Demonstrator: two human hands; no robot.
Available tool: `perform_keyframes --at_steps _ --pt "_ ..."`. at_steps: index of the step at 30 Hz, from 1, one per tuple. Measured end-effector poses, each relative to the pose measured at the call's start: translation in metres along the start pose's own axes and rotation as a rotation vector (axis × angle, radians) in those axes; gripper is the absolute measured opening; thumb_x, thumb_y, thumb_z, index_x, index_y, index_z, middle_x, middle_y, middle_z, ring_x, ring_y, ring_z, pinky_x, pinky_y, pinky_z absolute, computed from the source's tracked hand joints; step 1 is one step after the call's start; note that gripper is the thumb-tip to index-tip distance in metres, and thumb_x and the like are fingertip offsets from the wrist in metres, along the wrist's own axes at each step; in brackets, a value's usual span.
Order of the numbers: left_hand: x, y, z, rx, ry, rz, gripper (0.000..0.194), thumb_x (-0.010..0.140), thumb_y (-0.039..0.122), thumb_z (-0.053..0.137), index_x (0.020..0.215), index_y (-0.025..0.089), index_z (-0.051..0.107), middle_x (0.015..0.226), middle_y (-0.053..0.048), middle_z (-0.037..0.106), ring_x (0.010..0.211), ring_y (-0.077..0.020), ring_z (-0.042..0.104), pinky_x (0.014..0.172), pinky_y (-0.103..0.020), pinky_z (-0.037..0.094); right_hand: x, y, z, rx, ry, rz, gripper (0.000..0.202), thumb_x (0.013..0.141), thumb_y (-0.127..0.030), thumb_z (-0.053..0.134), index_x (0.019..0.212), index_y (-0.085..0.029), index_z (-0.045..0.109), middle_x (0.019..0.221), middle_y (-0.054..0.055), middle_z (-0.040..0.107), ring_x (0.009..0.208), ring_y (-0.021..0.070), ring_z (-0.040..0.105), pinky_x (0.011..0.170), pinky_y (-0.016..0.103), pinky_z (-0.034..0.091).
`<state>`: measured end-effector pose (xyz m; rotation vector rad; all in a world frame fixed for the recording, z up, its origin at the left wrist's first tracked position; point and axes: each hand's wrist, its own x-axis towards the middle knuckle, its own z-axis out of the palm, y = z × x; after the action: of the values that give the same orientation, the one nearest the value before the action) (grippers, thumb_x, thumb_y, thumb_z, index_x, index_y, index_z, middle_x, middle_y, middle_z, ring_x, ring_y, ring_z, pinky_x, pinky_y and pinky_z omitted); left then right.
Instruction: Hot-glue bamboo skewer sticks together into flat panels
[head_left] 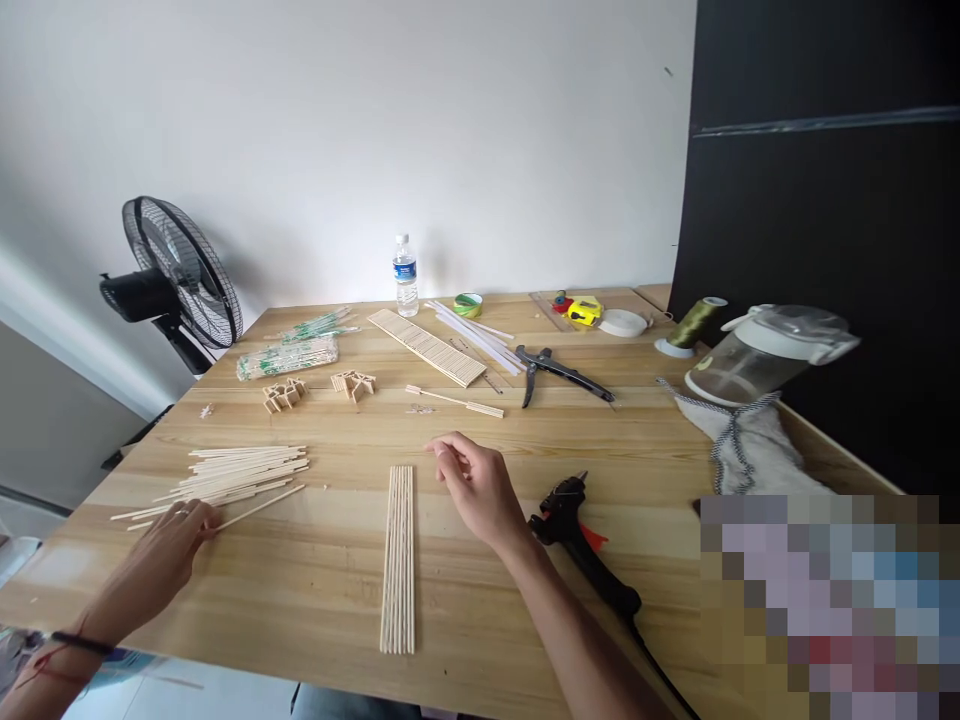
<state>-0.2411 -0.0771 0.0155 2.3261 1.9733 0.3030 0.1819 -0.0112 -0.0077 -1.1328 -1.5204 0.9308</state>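
Loose thin wooden sticks (247,470) lie in a pile at the left of the table. My left hand (178,535) rests on the near end of this pile, its fingers closed around a stick that points to the right. In front of me, several sticks lie side by side in a flat row (399,560). To the right of that row's far end is my right hand (474,485), its fingers curled together; whatever they may hold is too small to make out. A black glue gun (592,555) lies right of my right forearm.
Farther back on the wooden table (345,570) are wrapped stick bundles (289,355), small wooden pieces (354,384), a long slatted strip (427,346), a cutter tool (566,375), a water bottle (406,278) and yellow tape measure (585,310). A jug (765,355) and cloth stand right.
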Motion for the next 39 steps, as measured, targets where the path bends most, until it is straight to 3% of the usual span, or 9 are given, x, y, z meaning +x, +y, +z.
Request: perform_keyframes --at_steps 7,11,15,20,23,26,31,35,39 --pt "-0.025 0.041 0.022 -0.255 0.135 -0.146 0.018 0.104 0.031 0.05 0.087 0.028 0.055 0.079 0.003 0.068 0.077 -0.0215 0.064 0.074 -0.029 0.052 0.0 0.0 0.003 0.084 -0.056 0.01 0.031 0.102 -0.04 0.053 0.092 -0.017 0.073 0.073 0.003 0.066 0.062 0.0154 0.056 0.058 0.026 0.044" --pt "-0.03 0.098 0.035 -0.459 0.13 -0.142 0.033 0.105 0.056 0.047 0.095 0.026 0.057 0.082 0.0 0.069 0.079 -0.0209 0.068 0.074 -0.026 0.055 0.0 -0.005 0.006 0.244 -0.332 0.019 0.035 0.093 -0.048 0.069 0.111 -0.017 0.073 0.081 0.002 0.068 0.072 0.0164 0.063 0.065 0.028 0.054" --pt "-0.025 0.164 0.044 -0.629 0.189 -0.09 0.036 0.106 0.055 0.047 0.09 0.025 0.058 0.078 0.0 0.067 0.074 -0.0192 0.067 0.069 -0.025 0.055 -0.013 -0.023 0.016 0.5 -0.6 0.156 0.052 0.09 -0.048 0.079 0.129 -0.019 0.066 0.09 0.0 0.065 0.071 0.0133 0.062 0.068 0.027 0.053" --pt "-0.027 0.216 0.052 -0.815 0.094 0.008 0.028 0.109 0.045 0.046 0.094 0.026 0.061 0.081 -0.001 0.068 0.073 -0.0177 0.068 0.069 -0.024 0.057 -0.04 -0.038 0.021 0.496 -0.492 0.187 0.039 0.1 -0.055 0.067 0.104 -0.017 0.073 0.078 -0.001 0.061 0.064 0.0122 0.057 0.065 0.028 0.049" --pt "-0.033 0.217 0.054 -0.825 0.015 0.067 0.024 0.108 0.043 0.049 0.097 0.028 0.063 0.085 -0.002 0.072 0.077 -0.0192 0.072 0.07 -0.025 0.06 -0.051 -0.033 0.01 0.484 -0.399 0.224 0.046 0.101 -0.06 0.062 0.087 -0.017 0.07 0.069 -0.002 0.058 0.058 0.0117 0.054 0.058 0.027 0.046" --pt "-0.034 0.202 0.061 -0.738 0.045 0.173 0.019 0.102 0.045 0.063 0.114 0.032 0.068 0.11 -0.006 0.077 0.099 -0.0242 0.076 0.084 -0.031 0.065 -0.057 -0.022 -0.002 0.408 -0.262 0.341 0.052 0.101 -0.065 0.059 0.078 -0.018 0.063 0.07 -0.002 0.059 0.051 0.0089 0.05 0.047 0.023 0.041" --pt "-0.031 0.185 0.082 -0.563 0.075 0.358 0.051 0.09 0.052 0.079 0.136 0.035 0.066 0.146 -0.01 0.067 0.13 -0.0338 0.067 0.104 -0.045 0.063 -0.06 -0.008 0.0 0.215 -0.17 0.47 0.052 0.094 -0.069 0.063 0.082 -0.018 0.063 0.067 -0.002 0.061 0.045 0.0095 0.055 0.036 0.02 0.039" --pt "-0.029 0.187 0.089 -0.461 0.046 0.391 0.065 0.088 0.046 0.082 0.148 0.032 0.059 0.156 -0.014 0.06 0.139 -0.0386 0.061 0.11 -0.056 0.058 -0.056 -0.005 0.012 0.1 -0.132 0.482 0.036 0.095 -0.05 0.068 0.107 -0.016 0.071 0.068 -0.004 0.062 0.044 0.0103 0.057 0.037 0.021 0.045" --pt "-0.026 0.191 0.087 -0.427 -0.009 0.42 0.064 0.09 0.031 0.079 0.15 0.031 0.056 0.157 -0.013 0.059 0.144 -0.0383 0.056 0.115 -0.059 0.053 -0.053 -0.005 0.019 0.021 -0.124 0.501 0.05 0.094 -0.027 0.069 0.141 -0.011 0.063 0.076 0.0 0.071 0.051 0.0135 0.065 0.047 0.025 0.057"
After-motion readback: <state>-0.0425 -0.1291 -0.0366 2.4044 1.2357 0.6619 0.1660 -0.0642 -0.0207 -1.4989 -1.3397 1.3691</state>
